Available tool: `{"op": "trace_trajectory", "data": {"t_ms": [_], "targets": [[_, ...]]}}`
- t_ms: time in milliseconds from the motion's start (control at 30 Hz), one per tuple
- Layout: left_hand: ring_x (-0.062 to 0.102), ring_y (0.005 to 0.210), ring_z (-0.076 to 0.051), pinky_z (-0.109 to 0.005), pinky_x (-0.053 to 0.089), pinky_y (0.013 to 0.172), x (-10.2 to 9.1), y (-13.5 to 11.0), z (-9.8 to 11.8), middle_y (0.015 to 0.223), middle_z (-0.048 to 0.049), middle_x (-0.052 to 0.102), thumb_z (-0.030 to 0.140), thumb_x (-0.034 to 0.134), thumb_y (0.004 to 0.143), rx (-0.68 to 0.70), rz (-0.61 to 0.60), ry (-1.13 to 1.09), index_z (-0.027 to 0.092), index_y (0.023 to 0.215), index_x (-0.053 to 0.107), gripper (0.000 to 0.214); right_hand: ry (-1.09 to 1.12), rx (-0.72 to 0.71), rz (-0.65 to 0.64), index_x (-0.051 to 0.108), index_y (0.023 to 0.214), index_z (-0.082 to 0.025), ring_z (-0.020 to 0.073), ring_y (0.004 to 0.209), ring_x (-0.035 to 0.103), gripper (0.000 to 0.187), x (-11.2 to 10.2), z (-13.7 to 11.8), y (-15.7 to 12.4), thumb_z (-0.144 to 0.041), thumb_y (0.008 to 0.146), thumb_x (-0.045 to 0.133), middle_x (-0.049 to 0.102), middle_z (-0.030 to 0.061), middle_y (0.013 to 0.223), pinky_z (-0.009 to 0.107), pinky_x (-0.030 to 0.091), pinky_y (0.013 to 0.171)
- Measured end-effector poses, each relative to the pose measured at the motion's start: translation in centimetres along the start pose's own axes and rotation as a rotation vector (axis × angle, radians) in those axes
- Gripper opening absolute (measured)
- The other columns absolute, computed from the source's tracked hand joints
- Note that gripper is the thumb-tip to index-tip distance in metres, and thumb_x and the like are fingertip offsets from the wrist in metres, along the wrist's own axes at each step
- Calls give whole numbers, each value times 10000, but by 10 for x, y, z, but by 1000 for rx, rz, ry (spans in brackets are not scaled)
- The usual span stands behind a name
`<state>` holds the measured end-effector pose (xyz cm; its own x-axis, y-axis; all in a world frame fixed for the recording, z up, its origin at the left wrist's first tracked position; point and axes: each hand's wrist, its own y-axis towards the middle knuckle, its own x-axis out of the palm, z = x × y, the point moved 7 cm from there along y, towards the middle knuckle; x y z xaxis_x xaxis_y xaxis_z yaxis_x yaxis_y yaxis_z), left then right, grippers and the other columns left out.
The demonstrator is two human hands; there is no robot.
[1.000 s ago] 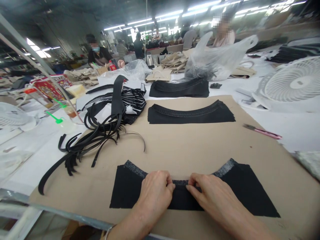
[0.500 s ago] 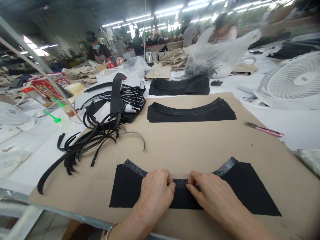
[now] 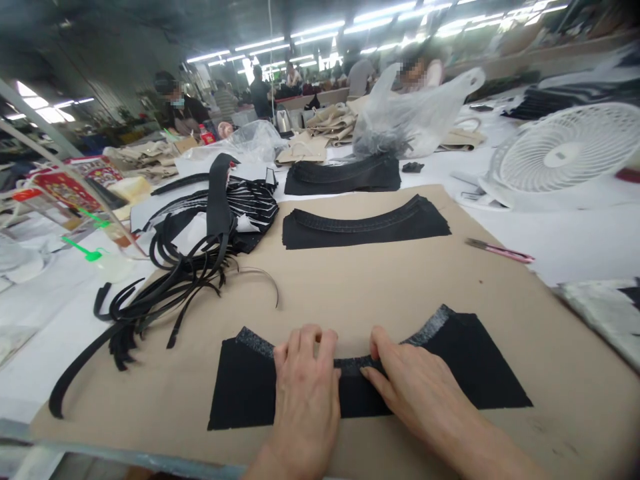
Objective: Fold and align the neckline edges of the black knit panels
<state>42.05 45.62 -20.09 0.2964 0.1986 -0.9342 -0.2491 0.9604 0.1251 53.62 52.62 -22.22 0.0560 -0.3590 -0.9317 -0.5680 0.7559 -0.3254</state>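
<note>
A black fabric panel [image 3: 495,373] lies flat on the brown sheet in front of me, its concave far edge carrying a grey, speckled strip. My left hand [image 3: 307,387] rests on the left-middle of this panel, fingers stretched forward across the curved edge. Right of it, my right hand [image 3: 415,380] has its thumb and forefinger at the middle of the same edge, pinching the narrow folded border. A short stretch of the edge shows between the two hands. The fingertips' undersides are hidden.
Behind the panel lie two stacks of curved black pieces [image 3: 367,233]. Black strips [image 3: 175,280] pile up at left, near green-tipped bottles [image 3: 93,255]. Pink-handled snips [image 3: 500,251] lie at right, before a white fan [image 3: 560,157]. A plastic bag [image 3: 405,113] and people are farther back.
My left hand has gone from a pinch at the edge to fingers stretched over it. The right hand stays at the edge, its forefinger raised a little. The view has shifted right.
</note>
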Motion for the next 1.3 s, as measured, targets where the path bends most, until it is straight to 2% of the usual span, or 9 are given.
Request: {"op": "trace_trajectory", "data": {"t_ms": [67, 167, 267, 367, 500, 667, 933, 1100, 1300], "targets": [[574, 955, -221, -375, 436, 821, 2, -8, 15, 1045, -35, 629, 53, 465, 832, 237, 117, -45, 233, 1020, 591, 289, 0, -17, 12, 526, 1014, -174, 297, 793, 677, 112, -2, -1, -1, -207, 924, 585, 687, 75, 821, 330, 397, 590], [605, 860, -192, -309, 495, 748, 8, -22, 32, 983, -81, 661, 38, 380, 858, 553, 216, -63, 151, 1048, 603, 313, -6, -26, 32, 532, 1007, -167, 290, 792, 676, 102, -5, -2, -2, -167, 915, 575, 685, 71, 823, 333, 400, 587], [630, 880, -215, -314, 534, 754, 16, -27, 32, 990, -139, 675, 37, 348, 843, 642, 265, 13, 67, 1123, 593, 373, 8, 15, 65, 547, 996, -170, 289, 772, 678, 129, -7, 4, -3, -203, 895, 620, 683, 64, 791, 327, 388, 573], [642, 856, -220, -316, 548, 744, 23, -32, 28, 957, -130, 692, 66, 350, 847, 698, 278, 66, 55, 1120, 608, 376, 49, 33, 91, 581, 919, -187, 289, 767, 675, 123, -12, 15, -4, -251, 860, 669, 684, 51, 767, 320, 367, 570], [637, 928, -194, -271, 527, 830, 33, -40, 22, 1037, -76, 702, 65, 395, 875, 701, 308, 154, 96, 1203, 600, 388, 97, 18, 84, 618, 777, -218, 261, 736, 662, 119, -21, 36, -4, -278, 850, 690, 684, 18, 732, 309, 332, 584], [626, 934, -175, -260, 507, 839, 39, -43, 19, 1038, -40, 701, 89, 413, 913, 656, 371, 188, 151, 1213, 621, 370, 148, -17, 56, 633, 740, -234, 233, 721, 641, 99, -28, 57, -1, -237, 831, 670, 672, -3, 704, 290, 292, 578], [614, 914, -165, -284, 473, 833, 37, -43, 24, 985, -12, 696, 102, 382, 953, 608, 461, 218, 209, 1160, 661, 363, 138, -39, 40, 614, 736, -220, 234, 711, 637, 108, -27, 59, 2, -221, 844, 619, 674, 15, 725, 287, 288, 572], [608, 914, -158, -288, 466, 833, 37, -43, 25, 975, -9, 690, 101, 379, 957, 610, 465, 214, 236, 1149, 664, 370, 129, -28, 39, 618, 741, -220, 240, 712, 650, 111, -25, 59, 4, -219, 852, 628, 684, 19, 733, 293, 303, 560], [620, 879, -152, -282, 469, 807, 36, -41, 27, 958, -24, 682, 118, 455, 930, 634, 448, 266, 242, 1144, 659, 321, 89, -40, 104, 607, 761, -224, 269, 726, 654, 116, -16, 61, 5, -265, 847, 673, 684, 19, 756, 314, 311, 560]]}}
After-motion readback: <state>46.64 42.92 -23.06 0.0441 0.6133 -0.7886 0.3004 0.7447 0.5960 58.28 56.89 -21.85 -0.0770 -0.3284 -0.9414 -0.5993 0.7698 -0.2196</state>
